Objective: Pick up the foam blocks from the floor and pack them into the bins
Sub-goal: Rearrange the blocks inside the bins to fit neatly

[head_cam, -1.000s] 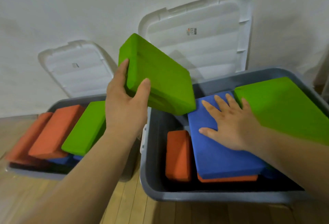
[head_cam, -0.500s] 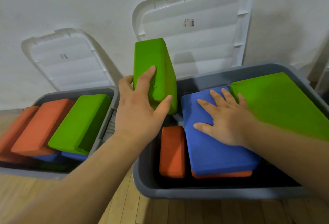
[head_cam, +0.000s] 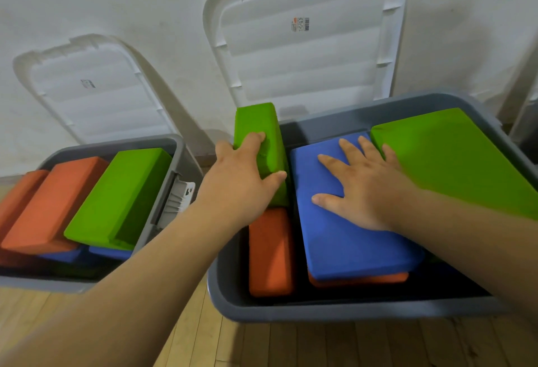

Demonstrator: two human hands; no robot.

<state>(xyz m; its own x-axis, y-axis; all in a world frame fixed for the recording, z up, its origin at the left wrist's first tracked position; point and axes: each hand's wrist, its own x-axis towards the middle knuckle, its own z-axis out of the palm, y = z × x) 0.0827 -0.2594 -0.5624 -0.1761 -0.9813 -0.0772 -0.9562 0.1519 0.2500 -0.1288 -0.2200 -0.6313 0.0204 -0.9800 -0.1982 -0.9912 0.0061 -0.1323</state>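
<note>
At centre frame, the left hand [head_cam: 241, 180] is curled round a green block [head_cam: 260, 122], with fingers laid over its upper face and the thumb pressed to its right edge. That block is held on end at the far left corner of the right bin [head_cam: 349, 312], just beside a blue block [head_cam: 343, 238] and above an orange block [head_cam: 270, 253] that is laid along the bin's left wall. The right hand [head_cam: 361, 189] is laid flat on the blue block, fingers straight and spread, with nothing gripped. Its outer fingers are just beside a tilted green block [head_cam: 454, 159], which is propped at the bin's right side. An orange edge is seen under the blue block's near end.

At lower left, the left bin [head_cam: 43, 283] is seen, where a third green block [head_cam: 122, 197] is laid beside orange blocks [head_cam: 49, 206], with blue ones partly hidden below. A large lid [head_cam: 308, 69] and a small lid [head_cam: 93, 95] are leant against the wall behind the bins. Wooden floor [head_cam: 320, 346] is seen along the bottom.
</note>
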